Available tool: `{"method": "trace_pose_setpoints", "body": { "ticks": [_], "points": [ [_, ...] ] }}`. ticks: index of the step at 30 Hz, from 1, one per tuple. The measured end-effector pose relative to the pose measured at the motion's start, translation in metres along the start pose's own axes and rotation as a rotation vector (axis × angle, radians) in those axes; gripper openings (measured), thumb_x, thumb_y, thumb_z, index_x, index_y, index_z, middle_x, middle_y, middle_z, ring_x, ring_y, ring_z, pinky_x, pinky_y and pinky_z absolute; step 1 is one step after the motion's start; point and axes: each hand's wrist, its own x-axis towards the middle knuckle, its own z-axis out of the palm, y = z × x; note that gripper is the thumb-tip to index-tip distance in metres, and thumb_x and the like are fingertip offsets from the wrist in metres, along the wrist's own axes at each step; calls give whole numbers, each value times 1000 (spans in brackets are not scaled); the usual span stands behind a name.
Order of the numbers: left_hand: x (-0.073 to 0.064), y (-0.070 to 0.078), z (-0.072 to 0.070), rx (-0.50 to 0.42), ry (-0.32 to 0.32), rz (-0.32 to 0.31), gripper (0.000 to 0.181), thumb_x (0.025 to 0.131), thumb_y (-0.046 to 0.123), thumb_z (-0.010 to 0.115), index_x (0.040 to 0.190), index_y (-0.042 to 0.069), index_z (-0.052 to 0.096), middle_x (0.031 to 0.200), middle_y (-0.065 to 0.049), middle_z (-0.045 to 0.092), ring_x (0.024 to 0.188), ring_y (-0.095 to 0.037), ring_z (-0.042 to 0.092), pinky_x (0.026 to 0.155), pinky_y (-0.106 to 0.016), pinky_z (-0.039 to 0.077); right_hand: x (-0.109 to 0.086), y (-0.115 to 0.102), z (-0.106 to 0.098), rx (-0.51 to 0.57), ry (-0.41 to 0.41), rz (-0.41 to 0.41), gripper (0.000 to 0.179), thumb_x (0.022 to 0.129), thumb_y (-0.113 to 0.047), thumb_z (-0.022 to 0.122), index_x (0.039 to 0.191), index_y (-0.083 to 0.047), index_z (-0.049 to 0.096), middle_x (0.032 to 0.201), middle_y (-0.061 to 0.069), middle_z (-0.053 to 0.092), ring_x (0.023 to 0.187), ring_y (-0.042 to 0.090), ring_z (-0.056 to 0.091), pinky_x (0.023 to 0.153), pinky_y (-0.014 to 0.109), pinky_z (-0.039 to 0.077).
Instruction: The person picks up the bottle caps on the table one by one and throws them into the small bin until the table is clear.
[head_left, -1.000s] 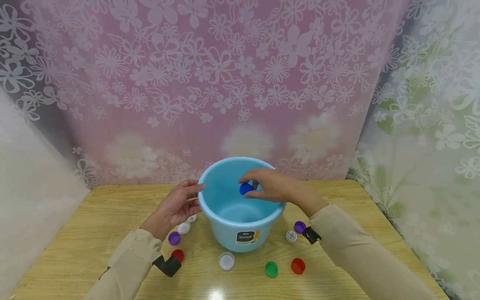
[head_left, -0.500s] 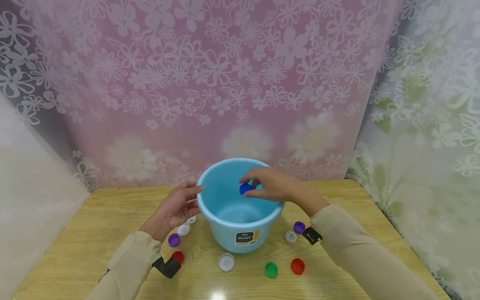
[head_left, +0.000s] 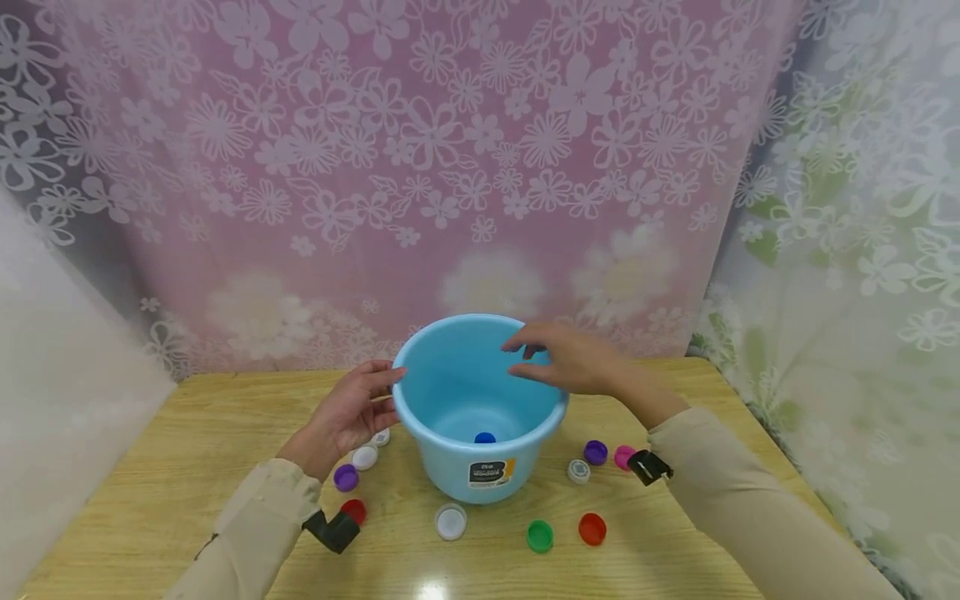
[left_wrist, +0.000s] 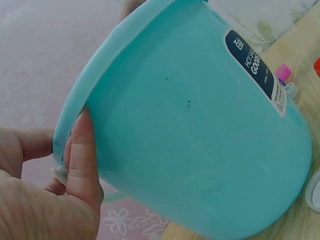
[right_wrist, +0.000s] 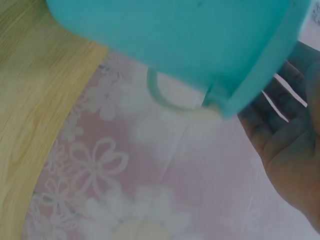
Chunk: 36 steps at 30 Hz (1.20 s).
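Note:
A light blue plastic bucket (head_left: 480, 467) with a dark label stands on the wooden table. My left hand (head_left: 356, 408) grips its rim on the left side; the left wrist view has thumb and fingers (left_wrist: 82, 155) on either side of the rim. At the bottom of the bucket lies a blue bottle cap (head_left: 485, 437), partly hidden by the front rim. Over the right part of the opening is my right hand (head_left: 573, 358), fingers loosely bent and apart, holding nothing. The right wrist view catches this hand (right_wrist: 290, 135) beside the rim, near the bucket's handle (right_wrist: 165, 97).
Bottle caps lie around the bucket: a red cap (head_left: 592, 528), a green cap (head_left: 540, 536), a white cap (head_left: 451, 522), a purple cap (head_left: 596, 452) and a pink cap (head_left: 624, 457). Several more are left of it, including another purple cap (head_left: 347, 477). A flowered curtain (head_left: 450, 167) hangs behind the table.
My right hand has let go of the blue cap, which now lies at the bucket's bottom. The hand has moved right and slightly up. My left hand stays on the rim.

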Motion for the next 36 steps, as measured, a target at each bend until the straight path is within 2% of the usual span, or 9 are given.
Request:
{"method": "trace_pose_setpoints", "body": {
  "ticks": [4,8,16,26,30,36],
  "points": [
    [0,0,0,-6,0,0,23,96,14,59,112,7,42,92,-10,53,57,-14,64,61,-28,57,-11,11,-7,62,86,-4,31,90,-18,68,119,-6,64,114,8,62,103,27,57,88,44,49],
    [0,0,0,-9,-2,5,23,96,14,58,112,7,42,92,-10,54,57,-14,63,60,-27,57,-25,27,-15,104,167,-5,30,93,-17,65,120,-4,64,116,10,61,103,26,59,89,45,49],
    [-1,1,1,-7,-4,5,23,96,16,59,111,8,43,94,-10,53,60,-15,64,62,-28,57,-64,59,-25,53,227,65,27,97,-22,59,120,-9,62,118,6,59,104,25,58,86,46,50],
    [-3,1,-1,-19,8,6,23,97,15,58,112,9,43,95,-9,53,60,-15,64,62,-27,57,-101,96,-6,30,192,192,27,97,-28,58,116,-9,64,116,9,61,99,26,61,83,44,53],
    [-1,0,0,-22,8,12,24,96,15,59,113,8,43,93,-9,54,60,-14,64,62,-27,57,-115,108,7,70,160,238,29,98,-28,57,118,-8,63,117,11,60,100,26,61,84,46,52],
    [1,-2,1,-16,14,7,25,96,15,59,113,8,43,94,-9,55,61,-15,65,62,-27,57,-133,120,29,112,100,266,34,97,-29,59,121,-5,61,118,12,60,101,25,59,84,44,51]
  ]
}}
